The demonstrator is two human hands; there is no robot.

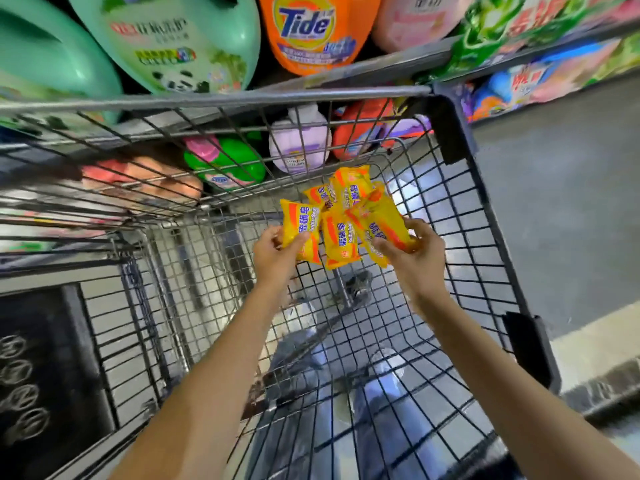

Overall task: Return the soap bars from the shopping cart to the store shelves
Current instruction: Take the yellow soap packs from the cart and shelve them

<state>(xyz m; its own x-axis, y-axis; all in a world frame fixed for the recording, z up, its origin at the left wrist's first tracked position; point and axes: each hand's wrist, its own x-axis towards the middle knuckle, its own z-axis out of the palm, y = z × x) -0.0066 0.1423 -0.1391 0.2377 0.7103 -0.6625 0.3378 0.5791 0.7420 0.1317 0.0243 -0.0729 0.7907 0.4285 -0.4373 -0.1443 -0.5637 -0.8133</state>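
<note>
**Soap bars** (349, 188): yellow wrappers with orange bands and blue lettering, about five in one cluster. They sit inside the shopping cart (460, 188), toward its far end and right of centre.

**Your left hand** (277, 254): fingers and thumb pinch the lower end of the leftmost bar (300, 221), which stands roughly upright.

**Your right hand** (415, 258): curled round the rightmost bar (382, 223), which tilts to the left.

**Hands**: apart, each holding its own bar, with a middle bar (341, 242) hanging between them. You cannot tell whether the middle bar and the rest of the cluster lie on the wire or are held up by your fingers.

**Cart position**: its far rim is close against the store shelf (391, 65).

**Upper shelf stock**: a mint-green detergent jug (180, 39), an orange Tide bottle (308, 32) and a pink bottle (415, 22).

**Seen through the cart's front wire**: a lilac bottle (299, 147) and a green bottle (225, 164).

**To the right**: grey floor (571, 220).
</note>
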